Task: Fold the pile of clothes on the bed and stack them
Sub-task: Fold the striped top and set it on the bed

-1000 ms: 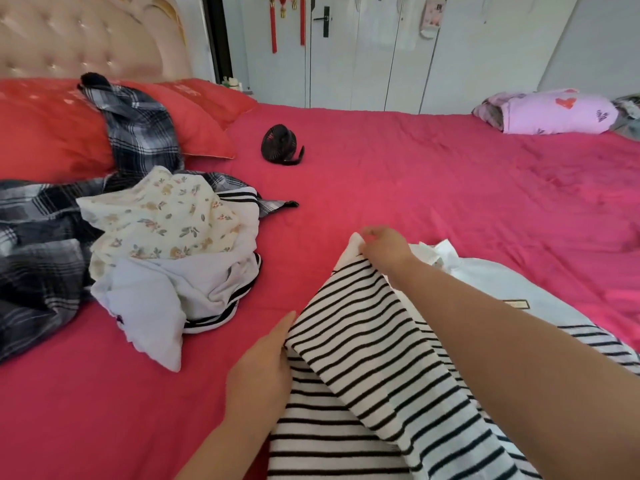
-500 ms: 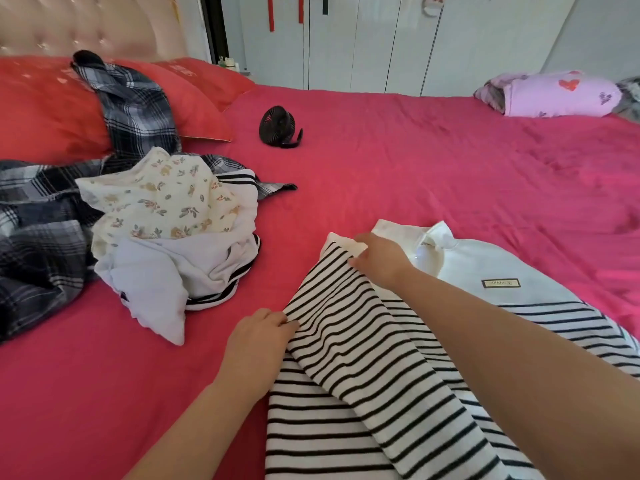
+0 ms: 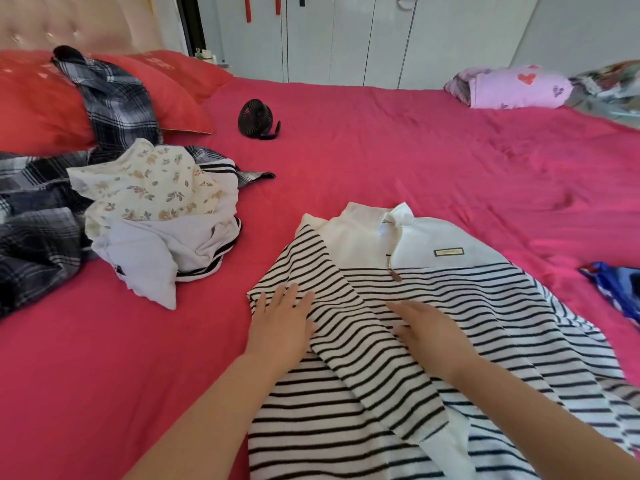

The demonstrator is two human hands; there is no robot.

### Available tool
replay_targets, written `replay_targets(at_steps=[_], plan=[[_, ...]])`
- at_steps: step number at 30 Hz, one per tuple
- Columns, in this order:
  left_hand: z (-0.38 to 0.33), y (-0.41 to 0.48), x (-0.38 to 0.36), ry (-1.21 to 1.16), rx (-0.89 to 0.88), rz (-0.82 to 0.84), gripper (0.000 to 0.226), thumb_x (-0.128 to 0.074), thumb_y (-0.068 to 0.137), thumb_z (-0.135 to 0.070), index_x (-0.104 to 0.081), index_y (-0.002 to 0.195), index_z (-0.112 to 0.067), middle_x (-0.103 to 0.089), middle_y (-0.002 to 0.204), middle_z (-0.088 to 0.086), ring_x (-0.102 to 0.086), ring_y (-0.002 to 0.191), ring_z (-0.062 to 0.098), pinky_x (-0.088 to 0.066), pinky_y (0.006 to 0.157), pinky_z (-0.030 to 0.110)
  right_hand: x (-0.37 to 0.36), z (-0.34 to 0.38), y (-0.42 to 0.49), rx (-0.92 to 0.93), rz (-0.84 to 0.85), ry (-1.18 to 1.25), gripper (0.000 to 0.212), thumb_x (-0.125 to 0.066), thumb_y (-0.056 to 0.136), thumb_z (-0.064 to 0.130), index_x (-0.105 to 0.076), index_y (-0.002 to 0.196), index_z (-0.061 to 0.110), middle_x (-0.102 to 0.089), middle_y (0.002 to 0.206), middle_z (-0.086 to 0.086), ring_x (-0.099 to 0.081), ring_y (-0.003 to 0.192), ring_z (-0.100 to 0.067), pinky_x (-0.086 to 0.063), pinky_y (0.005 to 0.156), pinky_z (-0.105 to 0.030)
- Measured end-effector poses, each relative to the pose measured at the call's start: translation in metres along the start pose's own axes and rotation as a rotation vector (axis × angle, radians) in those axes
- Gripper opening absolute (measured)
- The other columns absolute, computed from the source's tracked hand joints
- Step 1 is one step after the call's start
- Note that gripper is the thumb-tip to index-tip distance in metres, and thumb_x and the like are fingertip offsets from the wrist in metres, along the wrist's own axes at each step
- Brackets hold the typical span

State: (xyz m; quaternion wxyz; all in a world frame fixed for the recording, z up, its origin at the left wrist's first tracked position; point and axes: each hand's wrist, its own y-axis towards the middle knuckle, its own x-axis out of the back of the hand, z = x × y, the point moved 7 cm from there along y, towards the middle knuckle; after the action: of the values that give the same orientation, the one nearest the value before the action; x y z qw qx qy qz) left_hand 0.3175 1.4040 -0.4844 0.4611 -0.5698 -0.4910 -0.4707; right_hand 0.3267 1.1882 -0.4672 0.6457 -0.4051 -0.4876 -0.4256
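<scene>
Head view, lower centre: left hand (image 3: pixel 282 327) and right hand (image 3: pixel 429 336) press flat, fingers straight, on the striped sweater (image 3: pixel 485 289) spread on the bed (image 3: pixel 381 150); its folded-in sleeve (image 3: pixel 349 351) may slip open once pressure lifts.

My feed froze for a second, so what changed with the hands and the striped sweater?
The right hand let go of the folded sleeve of the striped sweater near the collar, drew back and now lies flat on it. The left hand moved from the garment's edge onto the sleeve, flat too. The unfolded pile and the fan stayed put.
</scene>
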Motion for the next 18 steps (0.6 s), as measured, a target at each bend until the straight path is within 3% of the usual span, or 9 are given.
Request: replay_targets(at_steps=[2,4,6,8,9,11,14,16,18], plan=[[-0.007,-0.014,0.005,-0.046,-0.009,-0.059,0.055,-0.032,0.097,-0.044,-0.015,0.148,-0.029,-0.011,0.157,0.000,-0.004,0.144,0.019,-0.006,0.116,0.043,0.015,0.007,-0.021,0.094,-0.178,0.144,0.046,-0.041,0.096,0.039,-0.039,0.140,0.028,-0.044,0.142,0.005,-0.038,0.131,-0.013,-0.028,0.110,-0.023],[-0.009,-0.033,0.003,-0.081,-0.004,-0.059,0.056,-0.032,0.097,-0.046,-0.014,0.148,-0.029,-0.011,0.156,-0.001,-0.006,0.144,0.018,-0.008,0.116,0.041,0.017,0.022,-0.047,0.221,-0.259,0.165,0.047,-0.040,0.094,0.047,-0.042,0.138,0.030,-0.046,0.141,0.004,-0.040,0.131,-0.014,-0.028,0.109,-0.023],[-0.009,-0.052,-0.001,-0.089,-0.003,-0.032,0.057,-0.032,0.097,-0.047,-0.015,0.148,-0.028,-0.010,0.156,-0.002,-0.005,0.144,0.017,-0.009,0.117,0.040,-0.004,0.029,-0.063,0.234,-0.104,0.064,0.047,-0.032,0.096,0.050,-0.030,0.142,0.041,-0.032,0.150,0.006,-0.025,0.141,-0.015,-0.022,0.115,-0.035],[-0.009,-0.071,-0.007,-0.076,-0.006,0.019,0.057,-0.034,0.097,-0.044,-0.014,0.148,-0.029,-0.008,0.157,-0.002,-0.004,0.144,0.019,-0.009,0.117,0.039,-0.026,0.014,-0.075,0.061,0.127,-0.049,0.046,-0.022,0.099,0.047,-0.014,0.144,0.047,-0.013,0.156,0.009,-0.007,0.145,-0.018,-0.010,0.117,-0.044],[-0.010,-0.080,-0.009,-0.075,-0.006,0.038,0.057,-0.035,0.097,-0.043,-0.014,0.148,-0.029,-0.007,0.157,-0.001,-0.003,0.144,0.020,-0.009,0.117,0.038,-0.027,0.008,-0.080,-0.002,0.143,-0.070,0.045,-0.020,0.100,0.044,-0.012,0.144,0.047,-0.012,0.157,0.009,-0.005,0.145,-0.020,-0.008,0.117,-0.045],[-0.011,-0.097,-0.008,-0.098,0.005,0.016,0.057,-0.037,0.097,-0.039,-0.014,0.148,-0.029,-0.007,0.157,0.001,-0.005,0.144,0.020,-0.011,0.117,0.037,-0.012,0.015,-0.092,-0.012,-0.007,-0.100,0.044,-0.025,0.100,0.036,-0.022,0.144,0.041,-0.022,0.154,0.006,-0.014,0.143,-0.019,-0.014,0.116,-0.041],[-0.010,-0.123,-0.004,-0.234,0.063,-0.047,0.061,-0.047,0.095,-0.035,-0.018,0.148,-0.025,-0.011,0.156,0.003,-0.009,0.143,0.021,-0.019,0.114,0.035,0.007,0.060,-0.126,0.223,-0.224,-0.053,0.040,-0.050,0.091,0.036,-0.050,0.131,0.030,-0.050,0.134,0.000,-0.044,0.127,-0.022,-0.034,0.107,-0.038],[-0.008,-0.140,-0.003,-0.336,0.142,-0.104,0.065,-0.054,0.092,-0.030,-0.021,0.147,-0.022,-0.014,0.154,0.007,-0.014,0.141,0.024,-0.020,0.113,0.033,-0.006,0.092,-0.159,0.390,-0.191,0.066,0.045,-0.059,0.082,0.046,-0.059,0.123,0.027,-0.060,0.121,-0.002,-0.056,0.114,-0.024,-0.044,0.099,-0.040],[-0.005,-0.155,0.000,-0.419,0.211,-0.192,0.070,-0.060,0.088,-0.026,-0.023,0.146,-0.018,-0.025,0.147,0.011,-0.025,0.133,0.026,-0.025,0.109,0.030,-0.032,0.119,-0.186,0.502,-0.046,-0.027,0.060,-0.054,0.075,0.061,-0.052,0.128,0.033,-0.056,0.127,0.000,-0.051,0.120,-0.023,-0.037,0.104,-0.040]])
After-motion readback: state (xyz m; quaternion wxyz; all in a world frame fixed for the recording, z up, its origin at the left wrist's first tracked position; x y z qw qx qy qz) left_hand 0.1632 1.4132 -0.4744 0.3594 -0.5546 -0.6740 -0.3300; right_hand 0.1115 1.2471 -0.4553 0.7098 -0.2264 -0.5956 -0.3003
